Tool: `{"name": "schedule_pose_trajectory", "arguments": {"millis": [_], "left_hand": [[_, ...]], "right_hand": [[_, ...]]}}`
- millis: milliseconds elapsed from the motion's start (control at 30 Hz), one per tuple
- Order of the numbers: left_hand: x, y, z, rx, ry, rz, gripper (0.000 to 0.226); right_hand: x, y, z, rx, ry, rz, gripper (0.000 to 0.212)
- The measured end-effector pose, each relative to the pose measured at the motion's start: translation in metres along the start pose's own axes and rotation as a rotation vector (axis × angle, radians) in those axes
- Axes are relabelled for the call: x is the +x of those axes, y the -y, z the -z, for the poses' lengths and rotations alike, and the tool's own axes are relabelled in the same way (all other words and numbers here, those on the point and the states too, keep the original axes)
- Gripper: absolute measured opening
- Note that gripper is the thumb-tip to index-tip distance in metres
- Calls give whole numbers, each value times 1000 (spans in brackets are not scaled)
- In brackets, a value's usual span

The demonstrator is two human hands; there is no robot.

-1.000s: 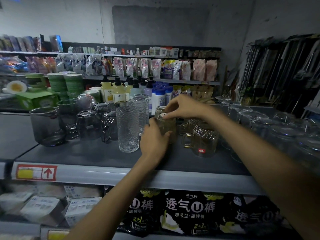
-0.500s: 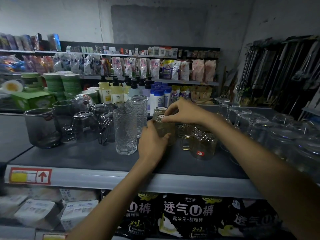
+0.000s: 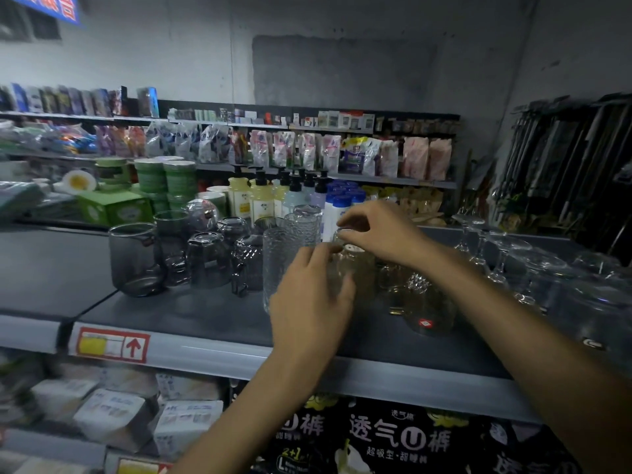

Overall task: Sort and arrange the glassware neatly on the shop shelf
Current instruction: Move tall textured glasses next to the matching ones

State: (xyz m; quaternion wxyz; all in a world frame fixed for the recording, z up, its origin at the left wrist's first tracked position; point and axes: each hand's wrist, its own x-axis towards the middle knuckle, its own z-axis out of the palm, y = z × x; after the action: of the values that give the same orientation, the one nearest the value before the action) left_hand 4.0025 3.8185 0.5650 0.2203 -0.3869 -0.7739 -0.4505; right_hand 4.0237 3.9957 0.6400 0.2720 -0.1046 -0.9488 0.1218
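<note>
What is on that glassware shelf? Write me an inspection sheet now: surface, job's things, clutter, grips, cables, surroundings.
Surface: dark grey shelf, price label on its front rail.
Job's things: amber glass in hand; textured tumblers left of it; smoky glasses further left; amber mug and upturned stem glasses to the right.
Clutter: nothing seen.
Grips: left hand holds the amber glass's side; right hand pinches its top.
Cables: nothing seen.
Surroundings: pump bottles behind; printed packs below.
</note>
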Motion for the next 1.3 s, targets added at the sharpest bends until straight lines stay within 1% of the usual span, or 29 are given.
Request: {"name": "schedule_pose_trajectory", "arguments": {"millis": [33,67,100,133,200,267,333,400,500,600,700,800,900,967,1033,1133,1233,1300], "left_hand": [[-1,4,12,8,-114,-36,37],[0,11,20,23,-205,-51,40],[4,20,25,44,-261,-40,48],[8,30,27,67,-272,-6,59],[16,46,26,101,-193,89,82],[20,55,21,106,-92,145,97],[20,61,14,77,-29,154,107],[20,66,8,58,16,184,113],[18,71,2,34,45,218,111],[17,76,1,16,52,240,100],[17,79,6,-19,60,268,88],[12,79,19,-65,50,278,85],[5,84,38,-116,18,298,87],[1,90,53,-152,-34,297,88],[-2,98,70,-188,-104,293,86],[-2,114,93,-226,-178,299,85],[-1,132,111,-254,-205,325,83],[-1,145,118,-241,-208,336,84]], "right_hand": [[3,9,-3,10,-8,16,26],[7,18,-6,20,-10,28,29],[12,25,-11,27,1,33,34],[17,31,-17,24,25,32,42],[27,38,-27,-25,97,8,60],[33,41,-38,-66,160,-44,66],[34,42,-45,-75,171,-85,59],[34,44,-49,-61,134,-95,44],[35,48,-55,-31,109,-148,28],[37,50,-61,-15,103,-198,23],[37,52,-62,61,59,-230,24],[34,53,-60,146,-17,-245,25],[23,59,-54,190,-156,-232,33],[12,67,-47,252,-260,-196,35],[2,78,-42,345,-334,-171,33],[-14,95,-46,580,-386,-160,28],[-32,109,-63,829,-426,-157,25],[-44,119,-79,932,-454,-132,27]]}}
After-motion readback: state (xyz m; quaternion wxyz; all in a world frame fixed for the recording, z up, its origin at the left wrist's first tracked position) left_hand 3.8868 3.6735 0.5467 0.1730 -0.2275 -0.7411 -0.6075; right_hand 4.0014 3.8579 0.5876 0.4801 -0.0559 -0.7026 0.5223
